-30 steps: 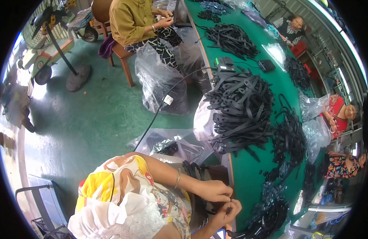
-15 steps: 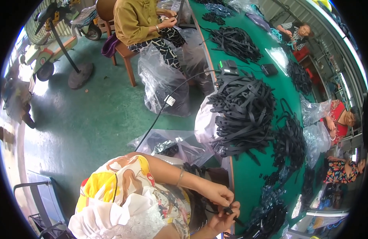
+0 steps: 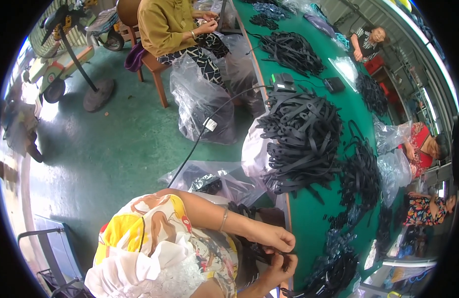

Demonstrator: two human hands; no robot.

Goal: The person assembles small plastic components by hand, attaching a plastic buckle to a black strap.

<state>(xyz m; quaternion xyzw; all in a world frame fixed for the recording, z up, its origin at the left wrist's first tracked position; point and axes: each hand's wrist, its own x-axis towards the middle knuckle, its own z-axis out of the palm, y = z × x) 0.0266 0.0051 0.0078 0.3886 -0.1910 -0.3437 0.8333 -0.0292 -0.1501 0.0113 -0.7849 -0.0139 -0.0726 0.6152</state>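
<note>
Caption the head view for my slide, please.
Bare left hand and right hand meet at a small dark piece beside a green table heaped with flat black straps.

on your left you have a scooter [image 3: 47,77], a pole stand [image 3: 78,60] with a round base [image 3: 99,97], a wooden chair [image 3: 161,90] and, lower down, a blue panel [image 3: 61,251].

- Green tabletop [image 3: 309,213]: smooth, only a dull sheen
- Heaped black straps [image 3: 306,141]: matt, rubbery plastic by their look
- Clear bag [image 3: 197,107] by the chair: thin, crinkled, glossy plastic
- Green floor [image 3: 120,144]: smooth, shining where light catches it
- Chair [image 3: 159,85]: smooth brown wood
- Bangle [image 3: 224,218]: shiny metal
- Frilled white cloth [image 3: 135,270]: soft, matt
- Dark piece [image 3: 273,252] being handled: finish hard to make out
</note>
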